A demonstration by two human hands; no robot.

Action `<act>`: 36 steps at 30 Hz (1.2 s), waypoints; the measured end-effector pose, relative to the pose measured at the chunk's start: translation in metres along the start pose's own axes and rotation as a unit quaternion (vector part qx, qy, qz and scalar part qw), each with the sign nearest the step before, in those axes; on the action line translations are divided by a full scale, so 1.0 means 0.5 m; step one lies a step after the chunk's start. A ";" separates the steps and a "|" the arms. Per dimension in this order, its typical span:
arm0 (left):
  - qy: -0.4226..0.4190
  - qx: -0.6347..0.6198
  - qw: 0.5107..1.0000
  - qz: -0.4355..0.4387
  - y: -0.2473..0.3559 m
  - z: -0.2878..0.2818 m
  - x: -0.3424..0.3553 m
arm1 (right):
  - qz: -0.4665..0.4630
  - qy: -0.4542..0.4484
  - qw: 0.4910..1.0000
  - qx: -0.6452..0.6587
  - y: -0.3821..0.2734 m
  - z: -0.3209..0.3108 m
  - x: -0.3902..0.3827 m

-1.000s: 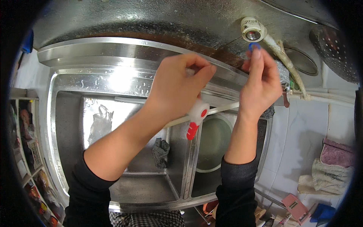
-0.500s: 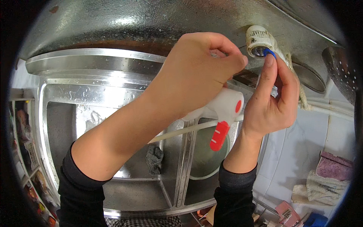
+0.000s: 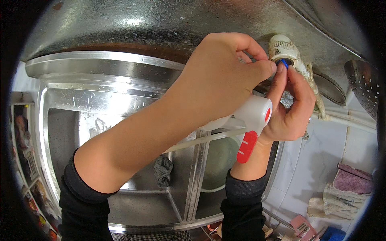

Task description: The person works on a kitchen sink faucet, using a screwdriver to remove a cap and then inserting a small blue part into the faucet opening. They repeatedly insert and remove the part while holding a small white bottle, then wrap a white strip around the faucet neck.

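Note:
My left hand [image 3: 223, 78] reaches up to a white pipe fitting [image 3: 282, 47] on the steel wall. It holds a white tap [image 3: 254, 113] with a red lever [image 3: 246, 147] against its palm, and a thin white tube [image 3: 201, 141] trails from the tap. My right hand [image 3: 290, 110] comes up from below. Its thumb and forefinger pinch a small blue piece [image 3: 284, 62] at the mouth of the fitting. The fingertips of both hands meet there. The left hand hides most of the tap's body.
Below lies a steel double sink [image 3: 120, 100] with a grey cloth [image 3: 163, 170] in the left basin and a pale bowl [image 3: 219, 162] in the right one. A perforated steel colander [image 3: 364, 82] hangs at right. Folded towels [image 3: 348, 188] lie lower right.
Both hands have closed in on the white fitting, and the left hand has carried the tap up and to the right. The fingertips now touch the blue piece together.

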State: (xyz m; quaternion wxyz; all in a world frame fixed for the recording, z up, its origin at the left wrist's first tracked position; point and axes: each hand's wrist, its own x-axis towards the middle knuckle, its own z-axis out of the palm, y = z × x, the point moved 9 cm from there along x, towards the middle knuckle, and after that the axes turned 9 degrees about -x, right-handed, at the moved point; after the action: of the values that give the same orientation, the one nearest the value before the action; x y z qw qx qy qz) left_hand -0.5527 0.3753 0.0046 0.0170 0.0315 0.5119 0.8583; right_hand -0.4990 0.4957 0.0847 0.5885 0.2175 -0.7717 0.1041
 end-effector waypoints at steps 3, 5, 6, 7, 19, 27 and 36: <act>0.002 -0.012 1.000 0.006 0.003 0.000 0.001 | -0.035 -0.022 0.999 -0.021 -0.005 0.004 0.004; 0.003 -0.020 1.000 0.000 0.000 0.002 0.003 | -0.041 -0.017 0.999 -0.019 -0.007 0.002 0.005; 0.005 -0.007 1.000 0.009 0.004 0.002 0.004 | -0.045 -0.014 0.999 -0.019 -0.009 0.002 0.004; 0.008 0.001 1.000 0.015 0.005 0.002 0.004 | -0.041 -0.012 0.999 -0.016 -0.008 0.002 0.003; 0.007 0.019 0.999 0.029 0.008 0.008 0.010 | -0.048 -0.003 0.999 -0.011 -0.002 0.002 0.005; 0.007 0.008 0.999 0.045 0.010 0.008 0.010 | -0.052 -0.024 0.998 -0.033 -0.006 0.003 -0.016; 0.007 0.003 0.999 0.044 0.014 0.011 0.007 | -0.033 -0.050 0.997 -0.048 0.013 0.017 -0.050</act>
State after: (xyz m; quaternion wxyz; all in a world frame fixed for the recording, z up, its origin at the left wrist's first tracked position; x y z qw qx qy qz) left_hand -0.5559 0.3771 0.0136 -0.0246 0.0478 0.5126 0.8570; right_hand -0.5039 0.5031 0.0590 0.5621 0.2190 -0.7967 0.0367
